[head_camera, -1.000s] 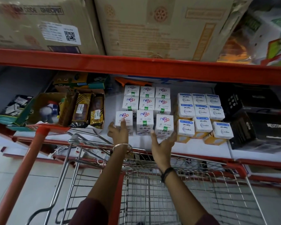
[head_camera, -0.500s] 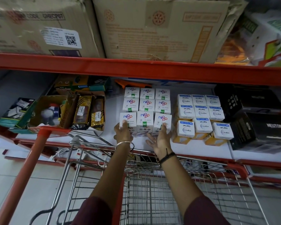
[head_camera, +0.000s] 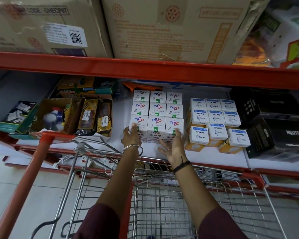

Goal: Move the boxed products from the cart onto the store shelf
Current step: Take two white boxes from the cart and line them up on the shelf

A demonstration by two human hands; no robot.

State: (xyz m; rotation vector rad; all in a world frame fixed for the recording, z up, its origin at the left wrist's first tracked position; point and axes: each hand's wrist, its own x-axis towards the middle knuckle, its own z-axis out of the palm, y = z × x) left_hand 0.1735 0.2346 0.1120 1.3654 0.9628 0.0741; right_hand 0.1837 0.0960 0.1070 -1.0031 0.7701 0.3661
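Observation:
White Nippo boxes (head_camera: 156, 121) stand in a three-by-three block on the white store shelf (head_camera: 214, 157). My left hand (head_camera: 130, 138) wraps the outer corner of the front-left box (head_camera: 141, 120), thumb on its face. My right hand (head_camera: 173, 146) is spread open, fingertips touching the lower face of the front-right box (head_camera: 174, 124). Both boxes rest on the shelf. The wire cart (head_camera: 162, 195) below my arms shows no boxes in its visible part.
White Wipro boxes (head_camera: 216, 118) sit just right of the block, with black Neuton cartons (head_camera: 280, 135) beyond. Snack packs and an open carton (head_camera: 88, 116) lie to the left. A red shelf beam (head_camera: 145, 69) runs overhead, carrying large cardboard cartons. The cart's red handle (head_camera: 29, 178) crosses lower left.
Both hands pushed the front row of Nippo boxes back against the rows behind. The tilted front-right box now stands flush with its neighbours.

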